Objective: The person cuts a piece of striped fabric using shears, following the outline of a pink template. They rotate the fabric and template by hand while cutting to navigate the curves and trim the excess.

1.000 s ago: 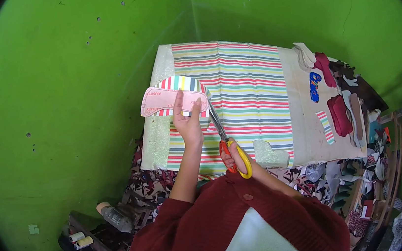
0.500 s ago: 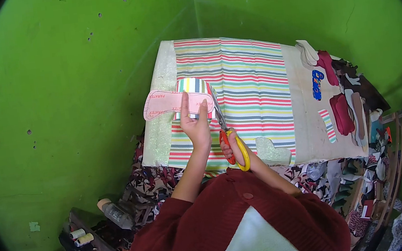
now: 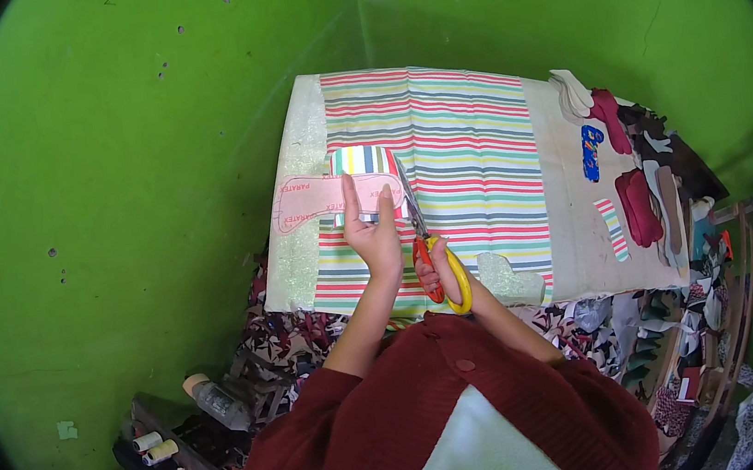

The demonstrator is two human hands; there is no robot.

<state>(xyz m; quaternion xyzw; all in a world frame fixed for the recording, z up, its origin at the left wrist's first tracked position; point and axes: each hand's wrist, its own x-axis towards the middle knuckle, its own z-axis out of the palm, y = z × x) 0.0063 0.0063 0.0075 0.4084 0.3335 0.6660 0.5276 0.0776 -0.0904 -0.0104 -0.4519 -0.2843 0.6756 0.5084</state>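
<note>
Pink piece (image 3: 312, 199) — shifted rightward, scissors (image 3: 419, 225) alongside

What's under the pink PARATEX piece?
Striped fabric shows past the pink piece, above and below; the fabric's middle, and any fingers of the left hand underneath, are covered.

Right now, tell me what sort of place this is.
Probably a small sewing or cutting workshop: the right hand holds red-and-yellow-handled metal scissors over multicoloured striped fabric spread on a pale worktop, and two pale cylindrical spools, apparently thread, sit at the picture's lower left.
</note>
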